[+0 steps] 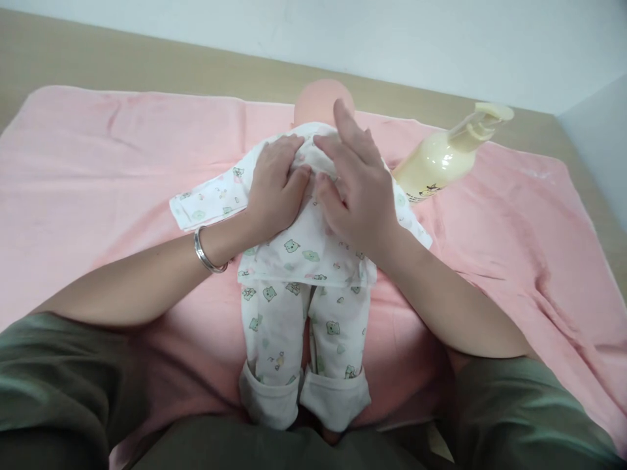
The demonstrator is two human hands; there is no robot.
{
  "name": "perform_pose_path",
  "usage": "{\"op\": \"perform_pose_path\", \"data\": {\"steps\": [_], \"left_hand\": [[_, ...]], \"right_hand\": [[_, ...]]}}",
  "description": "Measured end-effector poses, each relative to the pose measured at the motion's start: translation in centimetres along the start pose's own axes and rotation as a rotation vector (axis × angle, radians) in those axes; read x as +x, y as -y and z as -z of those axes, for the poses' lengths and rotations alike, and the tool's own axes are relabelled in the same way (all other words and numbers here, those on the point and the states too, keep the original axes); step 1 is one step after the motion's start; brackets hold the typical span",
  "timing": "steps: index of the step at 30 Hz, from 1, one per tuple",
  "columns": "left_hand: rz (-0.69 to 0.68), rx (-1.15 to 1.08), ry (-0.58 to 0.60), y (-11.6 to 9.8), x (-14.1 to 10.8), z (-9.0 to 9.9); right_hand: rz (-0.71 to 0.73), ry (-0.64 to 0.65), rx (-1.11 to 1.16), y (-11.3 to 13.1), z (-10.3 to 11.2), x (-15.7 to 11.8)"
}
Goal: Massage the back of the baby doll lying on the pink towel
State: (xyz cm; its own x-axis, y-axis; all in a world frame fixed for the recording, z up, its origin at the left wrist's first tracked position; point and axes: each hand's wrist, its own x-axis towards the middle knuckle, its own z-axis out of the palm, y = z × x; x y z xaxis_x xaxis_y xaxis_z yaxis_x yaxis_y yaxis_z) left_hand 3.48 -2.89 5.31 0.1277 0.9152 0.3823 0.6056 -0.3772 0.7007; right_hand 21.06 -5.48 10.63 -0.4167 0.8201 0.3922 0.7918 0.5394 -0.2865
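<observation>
Wide pink cloth blanket [98, 170] spread over a tan wooden surface [73, 52]; lying along its middle, a baby doll in white printed cotton clothes [304, 307], bare head [313, 101] at the far end; both hands side by side, pressed flat on the doll's top, left hand [274, 189] with silver bangle [206, 251], right hand [357, 186] fingers spread; just right, touching the blanket, a tilted cream plastic pump bottle [441, 156].

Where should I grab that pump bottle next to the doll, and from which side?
Take the pump bottle around its wide body, coming from the right, probably with the right hand. It stands upright on the pink towel, its right side is open, and the doll crowds its left.
</observation>
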Motion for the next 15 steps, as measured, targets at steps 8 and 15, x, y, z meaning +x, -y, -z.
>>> {"op": "perform_pose_path", "data": {"steps": [8,15], "left_hand": [[0.023,-0.014,-0.002,0.0,0.1,0.0],[0.027,0.034,-0.016,-0.2,0.1,0.0]], "right_hand": [[-0.06,0.107,0.063,-0.2,-0.2,0.6],[0.007,-0.116,-0.033,-0.4,-0.1,0.0]]}}
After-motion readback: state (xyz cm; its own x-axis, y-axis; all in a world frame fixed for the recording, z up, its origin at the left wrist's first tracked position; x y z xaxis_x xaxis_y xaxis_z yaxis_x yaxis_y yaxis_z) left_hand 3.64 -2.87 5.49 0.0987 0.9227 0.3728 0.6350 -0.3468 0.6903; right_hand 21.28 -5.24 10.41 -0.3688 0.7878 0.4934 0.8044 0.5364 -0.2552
